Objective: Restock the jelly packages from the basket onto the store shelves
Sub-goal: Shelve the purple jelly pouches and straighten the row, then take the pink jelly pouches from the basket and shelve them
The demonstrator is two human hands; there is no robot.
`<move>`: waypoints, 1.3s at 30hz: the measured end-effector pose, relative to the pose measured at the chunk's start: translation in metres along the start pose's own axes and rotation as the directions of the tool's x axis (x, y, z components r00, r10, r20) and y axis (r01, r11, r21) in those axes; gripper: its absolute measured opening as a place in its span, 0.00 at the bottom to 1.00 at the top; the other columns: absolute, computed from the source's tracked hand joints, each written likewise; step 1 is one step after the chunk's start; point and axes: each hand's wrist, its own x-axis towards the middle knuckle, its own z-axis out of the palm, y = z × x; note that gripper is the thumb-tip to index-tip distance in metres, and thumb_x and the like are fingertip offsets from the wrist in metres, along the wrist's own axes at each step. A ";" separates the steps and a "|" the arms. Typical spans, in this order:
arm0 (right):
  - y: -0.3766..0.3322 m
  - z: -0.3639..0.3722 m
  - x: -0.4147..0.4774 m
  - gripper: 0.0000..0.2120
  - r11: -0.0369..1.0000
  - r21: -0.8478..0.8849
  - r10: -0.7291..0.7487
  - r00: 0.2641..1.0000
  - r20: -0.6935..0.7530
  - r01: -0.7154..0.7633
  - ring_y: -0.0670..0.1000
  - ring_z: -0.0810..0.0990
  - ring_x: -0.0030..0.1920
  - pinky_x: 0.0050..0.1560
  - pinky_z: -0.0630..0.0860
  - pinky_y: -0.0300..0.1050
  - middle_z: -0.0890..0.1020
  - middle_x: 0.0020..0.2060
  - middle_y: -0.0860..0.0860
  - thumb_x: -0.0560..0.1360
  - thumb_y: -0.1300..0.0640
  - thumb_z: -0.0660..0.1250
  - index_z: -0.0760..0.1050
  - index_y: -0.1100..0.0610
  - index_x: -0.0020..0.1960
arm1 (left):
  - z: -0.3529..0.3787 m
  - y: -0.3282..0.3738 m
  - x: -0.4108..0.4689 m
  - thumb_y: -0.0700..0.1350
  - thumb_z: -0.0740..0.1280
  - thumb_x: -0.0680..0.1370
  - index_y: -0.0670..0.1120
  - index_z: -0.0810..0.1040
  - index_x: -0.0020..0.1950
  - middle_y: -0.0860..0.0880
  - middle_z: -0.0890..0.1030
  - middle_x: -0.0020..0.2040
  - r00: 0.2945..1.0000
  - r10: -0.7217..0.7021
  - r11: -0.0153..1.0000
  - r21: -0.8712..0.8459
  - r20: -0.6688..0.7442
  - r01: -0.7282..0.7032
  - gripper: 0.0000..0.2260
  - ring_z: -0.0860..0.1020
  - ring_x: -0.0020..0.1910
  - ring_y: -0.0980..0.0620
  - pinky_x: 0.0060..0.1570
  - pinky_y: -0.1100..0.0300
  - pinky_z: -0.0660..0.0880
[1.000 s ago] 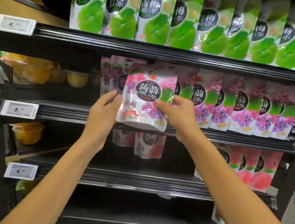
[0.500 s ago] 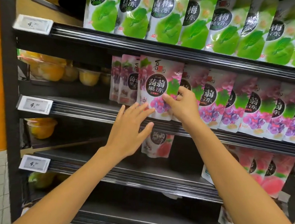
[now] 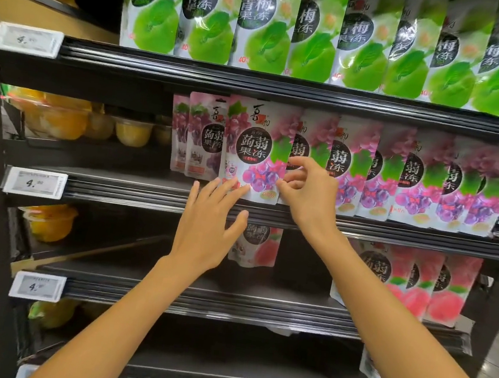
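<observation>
Head view, writing: the grape jelly pouch [image 3: 255, 152] at the front reads 蒟蒻果冻 on a dark round label. The green pouches [image 3: 260, 28] on the shelf above read 青梅果冻, with "40%" low on several.
Price tags: the white price tags [image 3: 36, 183] on the left rail ends begin "4."; the small digits after it are too blurred to read.
Task's thing: the grape jelly pouch stands upright on the middle shelf [image 3: 392, 233], at the left end of the purple row and in front of two others.
Left hand: the left hand [image 3: 209, 231] has its fingers straight and spread, fingertips touching the pouch's bottom edge.
Right hand: the right hand [image 3: 306, 195] has its fingers curled, thumb and forefinger tips at the pouch's right edge; whether they pinch it I cannot tell.
Hidden or cut off: the arms cover part of the peach pouches [image 3: 445, 289] below. The yellow fruit cups [image 3: 130, 131] sit dim in the shelf's shadow.
Change: a second ago both hands held the pouch out before the shelf. Half a second ago the left fingertips were just short of it.
</observation>
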 end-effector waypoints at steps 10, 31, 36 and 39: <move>-0.002 -0.003 -0.020 0.13 1.000 0.016 -0.015 0.999 -0.037 0.016 0.39 0.78 0.37 0.40 0.72 0.23 0.80 0.40 0.46 0.76 0.63 0.69 0.78 0.58 0.61 | -0.003 0.004 -0.008 0.52 0.59 0.82 0.54 0.67 0.74 0.55 0.66 0.75 0.999 0.005 0.995 -0.096 -0.039 -0.008 0.20 0.56 0.78 0.55 0.78 0.51 0.42; 0.097 0.036 -0.383 0.08 0.589 0.047 0.758 0.571 0.315 -0.807 0.42 0.82 0.36 0.35 0.75 0.34 0.84 0.37 0.47 0.75 0.62 0.70 0.82 0.48 0.43 | 0.061 -0.052 -0.321 0.34 0.66 0.78 0.42 0.80 0.50 0.42 0.80 0.40 0.751 -0.416 0.601 -0.464 0.513 0.651 0.06 0.75 0.35 0.51 0.36 0.61 0.71; 0.128 0.044 -0.490 0.12 0.369 -0.110 0.892 0.319 0.320 -0.923 0.47 0.78 0.34 0.34 0.76 0.40 0.81 0.33 0.50 0.77 0.64 0.67 0.80 0.50 0.39 | 0.095 -0.064 -0.446 0.34 0.67 0.78 0.41 0.79 0.47 0.44 0.79 0.38 0.453 -0.466 0.466 -0.224 0.760 0.856 0.04 0.74 0.36 0.52 0.38 0.63 0.71; 0.153 0.046 -0.551 0.06 0.200 -0.188 0.931 0.127 0.341 -0.962 0.49 0.75 0.32 0.26 0.70 0.32 0.78 0.33 0.54 0.77 0.67 0.66 0.79 0.69 0.45 | 0.115 -0.069 -0.515 0.33 0.68 0.76 0.37 0.80 0.48 0.46 0.80 0.42 0.303 -0.532 0.392 -0.088 0.791 0.916 0.03 0.76 0.41 0.50 0.41 0.70 0.71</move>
